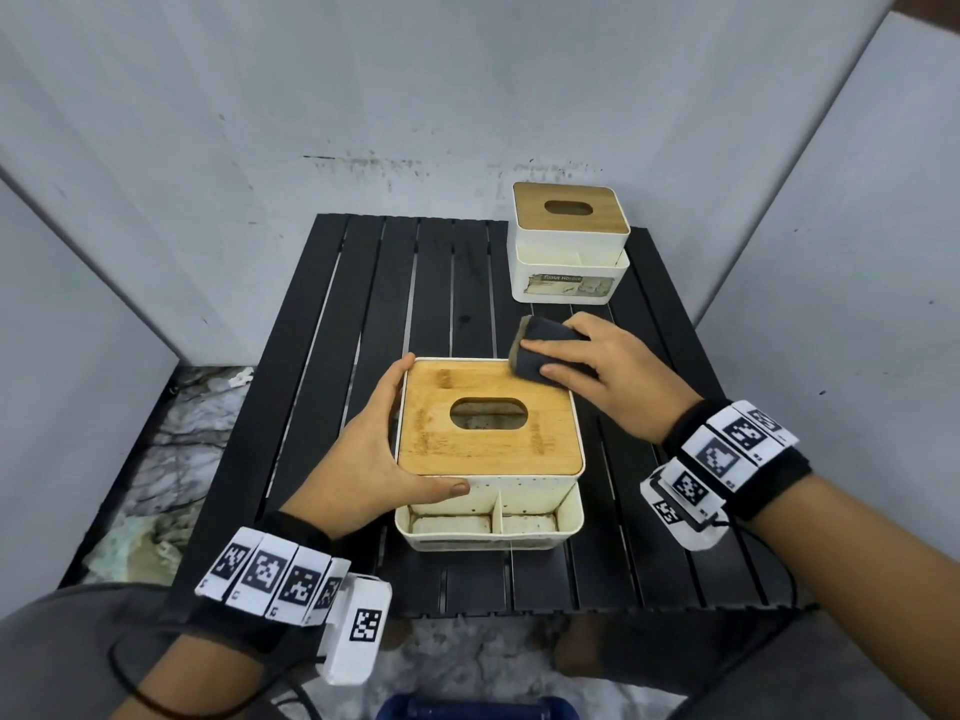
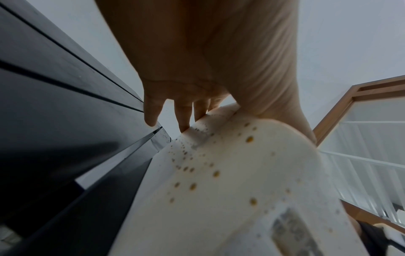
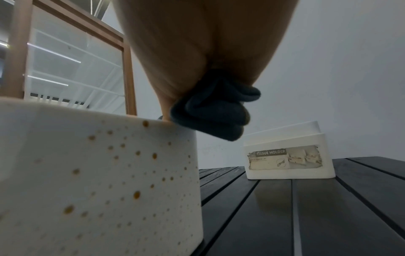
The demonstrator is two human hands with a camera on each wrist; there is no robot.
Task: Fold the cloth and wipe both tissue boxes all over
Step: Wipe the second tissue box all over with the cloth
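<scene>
Cream plastic, speckled with orange-brown spots: the near tissue box sits on the near half of the black slatted table, its front tray compartments facing the person and looking grimy. Left hand braces this box at its left side, thumb laid along the near front wall, fingers extended up the left wall; the left wrist view shows the fingers nearly straight against the spotted corner, so a steadying press rather than a curl. Bamboo lid with oval slot shows pale streaks, wet or dusty I cannot tell. At the lid's far-right corner the right hand presses the folded dark cloth down, fingers flat on top, thumb at its near edge; the right wrist view shows the cloth bunched in several layers and overhanging the box edge. Judgement: folding is done, wiping of the near box is at the lid stage, and the spotted walls and tray appear still unwiped. Farther off, at the far-right of the table, the second tissue box, with its "TISSUE HOLDER" label, stands well apart from both hands; it likely remains to be done entirely.
</scene>
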